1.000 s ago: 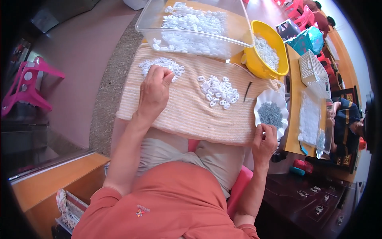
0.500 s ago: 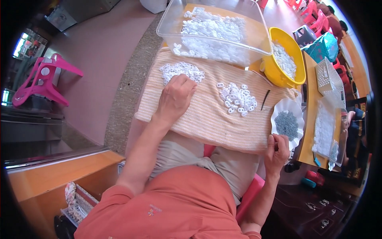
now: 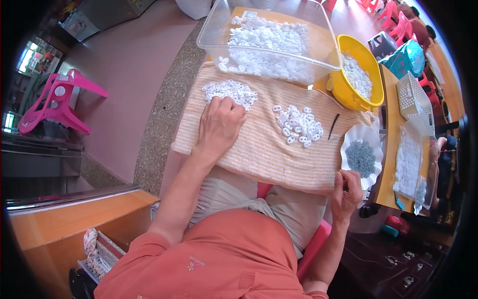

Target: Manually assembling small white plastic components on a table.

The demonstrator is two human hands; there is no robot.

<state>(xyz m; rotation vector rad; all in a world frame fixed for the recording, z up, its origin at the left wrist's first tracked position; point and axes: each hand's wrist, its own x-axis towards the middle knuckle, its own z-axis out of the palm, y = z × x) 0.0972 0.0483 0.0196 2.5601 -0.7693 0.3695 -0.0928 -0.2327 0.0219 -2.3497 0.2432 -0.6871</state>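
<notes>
My left hand (image 3: 220, 124) rests on the near edge of a loose pile of small white oval plastic pieces with holes (image 3: 234, 91), on a striped cloth (image 3: 259, 144). Its fingers are bent and closed, their tips hidden from view. A second pile of these white pieces (image 3: 298, 124) lies to its right, touched by neither hand. At the cloth's near right corner my right hand (image 3: 349, 192) is closed in a pinch; whatever is between thumb and fingers cannot be made out. Just beyond it sits a white wavy-rimmed bowl (image 3: 376, 141) holding tiny grey pieces (image 3: 361, 158).
A large clear plastic bin (image 3: 201, 42) of white pieces stands at the far side, beside a yellow basin (image 3: 376, 94) holding more. A thin black strip (image 3: 333, 126) lies on the cloth. On the right table are a white perforated basket (image 3: 413, 94) and a clear tray (image 3: 428, 169).
My left hand has gone from a tight fist to knuckles raised, fingers reaching down at the pile's edge. My right hand keeps its pinch by the bowl. The whole view has shifted slightly.
</notes>
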